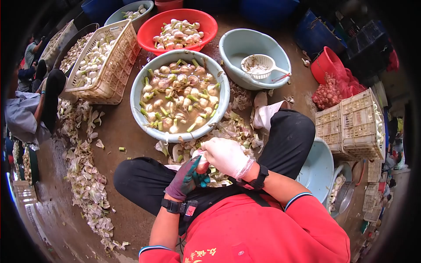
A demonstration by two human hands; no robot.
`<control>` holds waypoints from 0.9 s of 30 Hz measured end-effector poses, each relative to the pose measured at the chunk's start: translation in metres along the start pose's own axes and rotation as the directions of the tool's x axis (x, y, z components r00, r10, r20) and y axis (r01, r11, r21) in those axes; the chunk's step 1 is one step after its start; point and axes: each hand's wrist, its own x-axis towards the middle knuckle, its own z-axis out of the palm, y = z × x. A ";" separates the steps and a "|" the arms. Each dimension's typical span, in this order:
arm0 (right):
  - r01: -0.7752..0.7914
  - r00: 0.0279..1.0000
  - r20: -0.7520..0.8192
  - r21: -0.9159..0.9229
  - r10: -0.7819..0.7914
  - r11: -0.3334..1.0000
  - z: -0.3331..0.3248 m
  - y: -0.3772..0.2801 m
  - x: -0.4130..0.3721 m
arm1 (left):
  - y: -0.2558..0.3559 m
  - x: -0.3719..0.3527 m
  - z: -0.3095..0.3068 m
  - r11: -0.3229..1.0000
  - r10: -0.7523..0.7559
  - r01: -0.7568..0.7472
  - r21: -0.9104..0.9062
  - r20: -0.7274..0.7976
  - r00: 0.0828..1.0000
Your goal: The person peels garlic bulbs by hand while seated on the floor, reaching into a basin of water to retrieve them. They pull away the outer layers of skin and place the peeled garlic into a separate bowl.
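My left hand (185, 179), in a dark purple and teal glove, is closed around a garlic bulb (202, 164) with pinkish skin. Against the top of that bulb is my right hand (226, 157), in a white glove, its fingers bent and pressed together on it. Both hands are over my lap, between my knees. Just beyond them stands a light blue basin (137, 109) of murky water with many garlic bulbs and green stem pieces. Peeled skins (232, 127) lie on the floor between the basin and my hands.
Behind the basin are a red bowl (210, 27) of garlic and a blue basin (276, 48) holding a white strainer (258, 65). Crates of garlic (116, 79) stand left, more crates (346, 125) right. A co-worker (26, 109) sits at far left beside scattered skins (90, 193).
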 end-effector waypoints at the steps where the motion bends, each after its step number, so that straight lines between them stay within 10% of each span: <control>1: 0.025 0.999 0.023 0.002 -0.025 1.000 0.002 0.001 0.002 | 0.000 -0.001 -0.001 1.000 -0.001 0.001 0.000 -0.003 1.000; 7: -0.053 0.980 0.189 -0.038 0.060 0.998 0.000 0.001 0.005 | 0.000 -0.004 -0.003 1.000 0.015 -0.014 -0.005 0.091 0.996; 13: -0.537 0.803 0.513 0.406 0.302 0.739 0.002 0.021 -0.002 | -0.002 -0.003 0.001 0.910 0.105 -0.128 0.394 0.080 0.991; 19: -0.516 0.849 0.456 0.605 0.267 0.606 -0.006 0.018 -0.011 | 0.003 0.003 0.008 0.957 0.139 -0.145 0.251 0.042 0.989; 21: -0.272 0.921 0.363 0.329 0.145 0.905 0.003 0.012 -0.012 | -0.002 0.015 0.002 0.888 0.196 -0.204 0.412 0.061 0.979; 25: -0.545 0.835 0.424 0.540 0.352 0.642 0.006 0.006 -0.011 | 0.000 0.015 0.012 0.645 0.278 -0.235 0.727 0.064 0.958; 27: -0.600 0.793 0.368 0.611 0.485 0.517 0.037 0.024 -0.011 | 0.002 0.014 0.021 0.297 0.491 -0.342 0.891 0.165 0.855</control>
